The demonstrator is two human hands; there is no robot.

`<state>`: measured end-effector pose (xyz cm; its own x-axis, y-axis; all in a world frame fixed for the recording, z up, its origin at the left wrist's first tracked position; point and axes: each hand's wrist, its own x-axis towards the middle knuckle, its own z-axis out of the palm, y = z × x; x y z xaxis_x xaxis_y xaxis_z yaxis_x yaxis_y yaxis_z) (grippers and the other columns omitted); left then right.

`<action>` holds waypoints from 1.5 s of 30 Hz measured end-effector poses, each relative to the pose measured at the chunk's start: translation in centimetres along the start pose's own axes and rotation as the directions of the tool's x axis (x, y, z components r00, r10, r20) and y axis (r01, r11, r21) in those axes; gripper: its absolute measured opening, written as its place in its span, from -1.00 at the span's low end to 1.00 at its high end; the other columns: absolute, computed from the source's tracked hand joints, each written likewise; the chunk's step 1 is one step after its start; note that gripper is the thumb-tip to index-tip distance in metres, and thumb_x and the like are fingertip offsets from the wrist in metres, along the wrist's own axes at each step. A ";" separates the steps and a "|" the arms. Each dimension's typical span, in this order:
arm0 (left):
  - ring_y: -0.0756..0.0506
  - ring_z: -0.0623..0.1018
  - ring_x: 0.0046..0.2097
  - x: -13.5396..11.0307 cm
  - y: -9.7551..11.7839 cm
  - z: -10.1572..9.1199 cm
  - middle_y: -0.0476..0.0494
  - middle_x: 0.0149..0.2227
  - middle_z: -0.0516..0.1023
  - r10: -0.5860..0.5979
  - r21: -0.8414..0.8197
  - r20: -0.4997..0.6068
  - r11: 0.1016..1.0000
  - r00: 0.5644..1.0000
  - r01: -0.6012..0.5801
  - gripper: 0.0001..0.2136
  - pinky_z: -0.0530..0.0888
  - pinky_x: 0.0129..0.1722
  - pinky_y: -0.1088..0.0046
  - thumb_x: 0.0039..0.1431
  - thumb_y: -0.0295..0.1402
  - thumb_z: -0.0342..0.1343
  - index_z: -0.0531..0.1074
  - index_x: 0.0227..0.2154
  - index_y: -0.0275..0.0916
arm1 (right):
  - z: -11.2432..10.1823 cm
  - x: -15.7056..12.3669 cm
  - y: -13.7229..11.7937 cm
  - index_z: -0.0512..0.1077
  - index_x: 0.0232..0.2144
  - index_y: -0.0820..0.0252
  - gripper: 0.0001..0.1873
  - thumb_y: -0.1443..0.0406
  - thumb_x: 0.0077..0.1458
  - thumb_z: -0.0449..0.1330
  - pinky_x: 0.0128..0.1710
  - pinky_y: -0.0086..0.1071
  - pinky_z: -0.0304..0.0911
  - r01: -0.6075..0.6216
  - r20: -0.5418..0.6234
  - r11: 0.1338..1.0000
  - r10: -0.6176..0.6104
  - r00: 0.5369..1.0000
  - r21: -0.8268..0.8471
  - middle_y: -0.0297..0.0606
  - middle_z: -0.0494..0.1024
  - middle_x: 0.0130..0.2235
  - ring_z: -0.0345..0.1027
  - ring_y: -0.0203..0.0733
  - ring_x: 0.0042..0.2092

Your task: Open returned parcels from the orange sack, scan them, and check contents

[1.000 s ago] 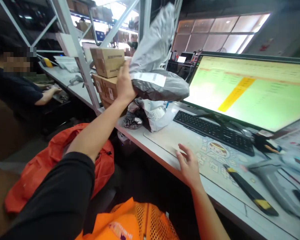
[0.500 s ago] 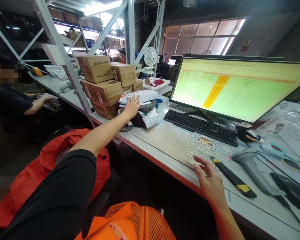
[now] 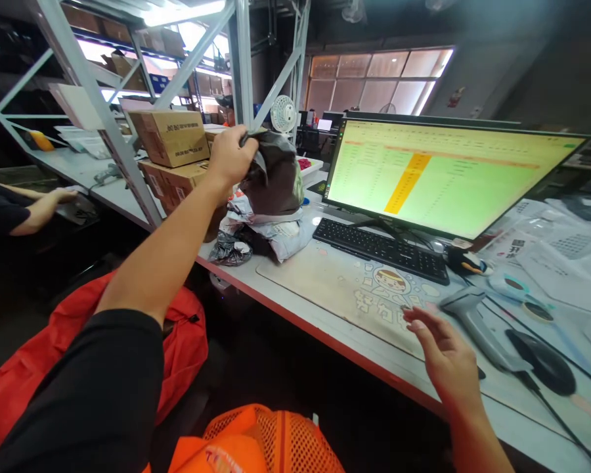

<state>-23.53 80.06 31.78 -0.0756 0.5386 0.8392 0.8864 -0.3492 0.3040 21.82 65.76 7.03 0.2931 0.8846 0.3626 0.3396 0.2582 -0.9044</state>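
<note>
My left hand (image 3: 231, 156) grips the top edge of a dark grey plastic mailer bag (image 3: 274, 180), held upright over a pile of parcels. Beneath it lie white plastic mailers (image 3: 288, 238) and a crumpled black plastic bag (image 3: 230, 249) near the table's edge. Over the desk mat (image 3: 320, 279), my right hand (image 3: 448, 358) hovers with fingers apart and nothing in them. It covers most of the utility knife, whose dark end barely shows. A grey barcode scanner (image 3: 487, 332) lies just right of that hand.
Cardboard boxes (image 3: 170, 138) are stacked at the left beside a metal rack post (image 3: 103, 125). A monitor (image 3: 453, 174) and keyboard (image 3: 379, 248) stand at the back; a mouse (image 3: 542, 360) is on the right. Below hangs a red bag (image 3: 182, 341). A co-worker's hand (image 3: 52, 207) shows far left.
My left hand has gone from resting on the parcel pile to lifting the dark grey mailer bag. My right hand has shifted right, over the utility knife. The view has turned slightly.
</note>
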 end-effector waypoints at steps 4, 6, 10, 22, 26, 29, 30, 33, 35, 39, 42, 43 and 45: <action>-0.24 0.58 0.13 -10.9 7.7 3.1 -0.21 0.05 0.62 0.276 -0.096 0.115 0.959 0.954 -0.266 -0.68 0.46 0.21 0.10 0.31 -0.32 0.01 0.45 0.06 -0.26 | 0.3 0.4 -0.8 0.54 -0.06 0.09 -0.50 -0.07 0.09 0.35 0.07 0.12 0.51 0.004 -0.063 0.995 0.002 0.998 0.096 -0.11 0.68 -0.11 0.60 0.07 -0.05; -0.24 0.54 0.22 -18.0 10.2 5.6 -0.25 0.17 0.56 0.408 -0.168 0.275 0.912 0.871 -0.374 -0.64 0.45 0.26 0.14 0.28 -0.37 0.03 0.44 0.12 -0.23 | 0.4 0.4 -0.8 0.53 -0.06 0.11 -0.52 -0.05 0.11 0.34 0.04 0.09 0.53 0.008 -0.074 0.993 0.000 0.997 0.116 -0.10 0.67 -0.10 0.60 0.07 -0.03; -0.31 0.40 0.37 -26.7 11.3 7.6 -0.27 0.37 0.37 0.575 -0.331 0.657 0.801 0.488 -0.498 -0.47 0.42 0.33 0.18 0.26 -0.26 0.16 0.37 0.28 -0.17 | -1.4 0.2 -0.5 0.52 -0.02 0.10 -0.51 -0.02 0.11 0.35 0.10 0.10 0.49 0.015 -0.030 0.999 -0.014 0.999 0.040 -0.12 0.67 -0.07 0.59 0.06 0.00; -0.28 0.13 0.50 -30.0 15.9 13.1 -0.41 0.44 0.20 0.492 -0.233 0.716 0.837 0.495 -0.495 -0.35 0.10 0.49 0.08 0.43 -0.09 0.01 0.22 0.39 -0.47 | 7.5 8.4 -1.8 0.58 0.09 0.10 -0.59 0.13 0.33 0.10 0.39 0.11 0.14 0.518 0.509 0.807 -0.331 0.795 -0.283 -0.15 0.51 0.26 0.29 0.10 0.35; -0.25 0.03 0.53 -33.8 15.2 13.9 -0.30 0.48 0.12 0.503 -0.212 0.655 0.839 0.564 -0.501 -0.29 0.04 0.51 0.04 0.43 0.00 -0.05 0.11 0.45 -0.39 | 12.0 10.9 1.0 0.41 0.30 0.01 -0.47 0.13 0.33 0.13 0.42 0.39 -0.16 0.589 0.690 0.723 -0.217 0.690 -0.361 -0.24 0.18 0.46 -0.11 0.23 0.50; -0.23 0.02 0.53 -33.9 14.8 13.7 -0.30 0.49 0.10 0.515 -0.224 0.654 0.832 0.554 -0.508 -0.28 0.04 0.51 0.06 0.43 -0.02 -0.05 0.09 0.45 -0.43 | 12.5 11.3 1.9 0.34 0.35 0.01 -0.46 0.14 0.38 0.05 0.42 0.32 -0.12 0.599 0.697 0.717 -0.224 0.682 -0.356 -0.28 0.11 0.48 -0.16 0.18 0.52; -0.23 0.02 0.53 -33.7 14.8 13.6 -0.32 0.48 0.10 0.517 -0.227 0.659 0.829 0.546 -0.510 -0.29 0.03 0.51 0.07 0.43 -0.02 -0.05 0.10 0.44 -0.45 | 12.0 11.3 1.8 0.34 0.35 0.05 -0.45 0.14 0.37 0.04 0.43 0.27 -0.09 0.602 0.687 0.716 -0.239 0.687 -0.353 -0.25 0.13 0.48 -0.14 0.16 0.52; -0.26 0.03 0.53 -33.1 15.0 13.4 -0.36 0.48 0.09 0.511 -0.235 0.672 0.833 0.536 -0.501 -0.26 0.03 0.51 0.07 0.43 0.02 -0.06 0.13 0.42 -0.51 | 7.7 11.1 1.1 0.32 0.35 0.21 -0.40 0.12 0.35 0.05 0.43 0.12 0.01 0.551 0.546 0.701 -0.270 0.793 -0.453 -0.07 0.25 0.43 0.04 0.14 0.47; -0.27 0.04 0.53 -32.7 15.3 13.4 -0.37 0.48 0.08 0.494 -0.236 0.678 0.848 0.544 -0.475 -0.25 0.05 0.51 0.07 0.43 0.05 -0.08 0.16 0.41 -0.51 | 2.5 10.9 1.1 0.33 0.32 0.32 -0.36 0.09 0.32 0.08 0.36 0.10 0.12 0.372 0.307 0.675 -0.220 0.926 -0.637 0.12 0.38 0.33 0.23 0.21 0.36; -0.30 0.04 0.52 -32.0 16.8 13.8 -0.44 0.47 0.09 0.438 -0.226 0.703 0.885 0.560 -0.408 -0.22 0.07 0.50 0.04 0.42 0.08 -0.09 0.19 0.39 -0.54 | -7.8 10.7 3.2 0.41 0.20 0.50 -0.19 -0.07 0.16 0.22 0.03 0.21 0.32 -0.220 -0.167 0.418 0.161 0.973 -0.881 0.50 0.50 0.09 0.43 0.52 0.12; -0.33 0.09 0.51 -31.8 18.6 14.0 -0.50 0.45 0.14 0.437 -0.244 0.702 0.890 0.563 -0.386 -0.21 0.08 0.49 0.06 0.42 0.10 -0.11 0.20 0.37 -0.58 | -10.2 10.5 5.3 0.46 0.10 0.41 -0.29 0.05 -0.01 0.36 -0.10 0.13 0.36 -0.274 -0.174 0.295 0.326 0.929 -0.915 0.40 0.57 -0.02 0.49 0.45 0.00; -0.32 0.11 0.50 -31.9 19.2 14.0 -0.50 0.44 0.17 0.451 -0.261 0.694 0.884 0.561 -0.387 -0.21 0.08 0.49 0.09 0.43 0.10 -0.13 0.21 0.37 -0.58 | -9.8 10.4 5.8 0.48 0.05 0.37 -0.36 0.13 -0.05 0.37 -0.12 0.11 0.37 -0.264 -0.164 0.286 0.328 0.930 -0.921 0.33 0.59 -0.06 0.50 0.40 -0.04; -0.30 0.18 0.48 -32.5 19.9 13.9 -0.48 0.42 0.23 0.483 -0.296 0.678 0.869 0.554 -0.397 -0.23 0.10 0.48 0.13 0.43 0.11 -0.15 0.24 0.36 -0.54 | -8.4 10.5 6.1 0.50 -0.05 0.33 -0.47 0.24 -0.11 0.36 -0.14 0.08 0.37 -0.252 -0.167 0.291 0.288 0.943 -0.923 0.28 0.60 -0.10 0.51 0.34 -0.09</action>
<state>2.94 66.24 4.28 0.6961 0.6493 0.3062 0.6653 -0.7438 0.0647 34.50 73.38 7.19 0.5235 0.8436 0.1194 0.8497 -0.5065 -0.1468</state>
